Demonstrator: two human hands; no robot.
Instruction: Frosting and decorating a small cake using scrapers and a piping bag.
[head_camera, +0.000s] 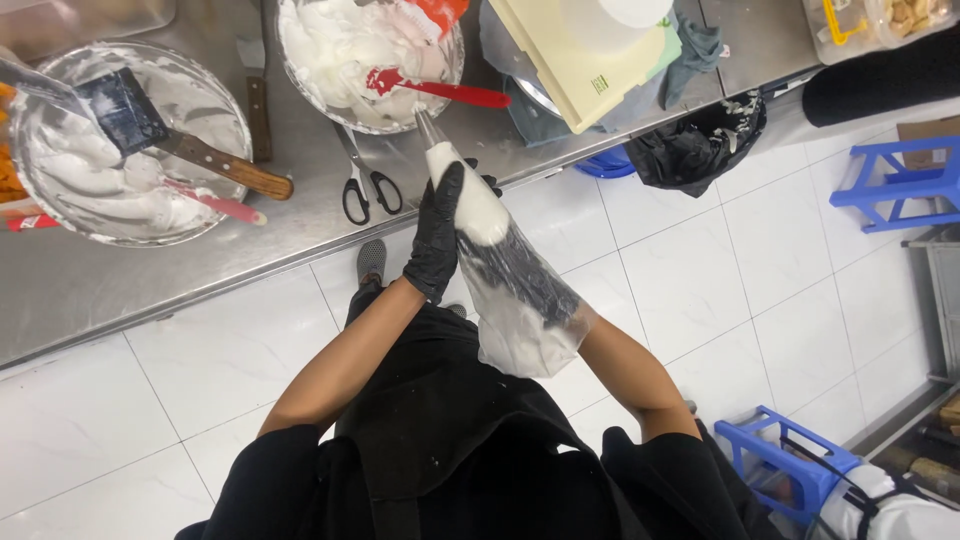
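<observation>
Left hand (438, 235), in a black glove, wraps around the upper part of a clear plastic piping bag filled with white cream (490, 225), its fingers closed on the bag just below the metal nozzle. Right hand (530, 285), also gloved in black, shows only through the plastic inside the wide crumpled end of the bag; whether its fingers are curled or spread I cannot tell.

The bag's long axis runs on a slant, with the silver metal nozzle (428, 127) pointing up and away toward the stainless steel bench (90, 285) and the loose wide end hanging toward the person's body. The bag is held in the air over the white tiled floor (230, 350), the nozzle tip just crossing the bench edge.

On the bench near the nozzle lie black-handled scissors (362, 180). Beyond them stands a metal bowl of white cream (345, 45) with a red spatula (440, 90) resting in it. To the left stands a large glass bowl smeared with white cream (110, 170), holding a wide black scraper with a wooden handle (175, 135) and a thin red-handled tool (215, 203). A pale cream-coloured box (590, 60) sits at the right end of the bench, above a black bin bag (695, 150).

The floor is open beside the person; blue plastic stools (895, 185) stand well off to the right.
</observation>
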